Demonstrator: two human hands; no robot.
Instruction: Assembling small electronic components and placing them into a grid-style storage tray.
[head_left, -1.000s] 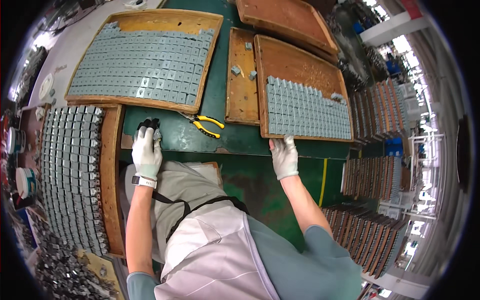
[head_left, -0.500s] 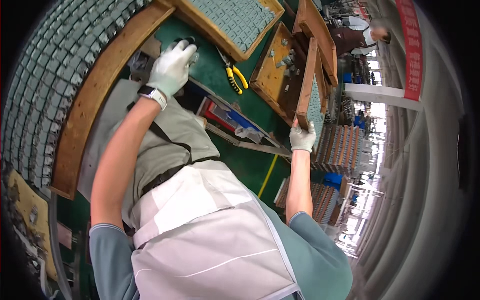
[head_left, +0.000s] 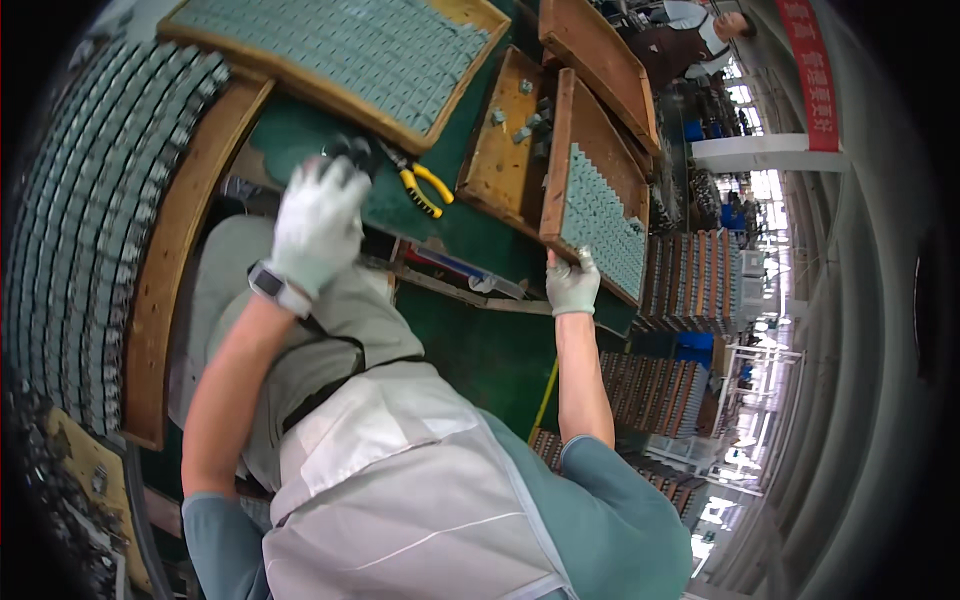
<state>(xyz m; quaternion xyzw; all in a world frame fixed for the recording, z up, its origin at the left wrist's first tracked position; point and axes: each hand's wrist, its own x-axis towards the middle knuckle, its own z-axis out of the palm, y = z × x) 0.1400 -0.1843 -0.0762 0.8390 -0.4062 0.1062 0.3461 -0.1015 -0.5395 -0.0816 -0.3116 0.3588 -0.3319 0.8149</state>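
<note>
My left hand (head_left: 318,222), in a white glove and smeared by motion, is over the front of the green bench with its fingers curled. A dark, blurred thing (head_left: 350,152) is at its fingertips; its kind cannot be made out. Just right of it lie pliers with yellow and black handles (head_left: 425,188). My right hand (head_left: 573,284), also gloved, is closed on the near corner of a tilted wooden tray (head_left: 556,185). Rows of small grey blocks (head_left: 603,220) fill part of that tray.
A wooden tray of grey parts (head_left: 425,135) lies at the back. More rows of parts (head_left: 110,230) stand at left behind a wooden board (head_left: 190,250). A tray with a few loose pieces (head_left: 490,170) sits beside the tilted one. Another person (head_left: 680,50) is at far right.
The view has shifted. My left hand has come nearer to me, the dark thing moving with it. The tray in my right hand has turned, so more of its grey blocks show.
</note>
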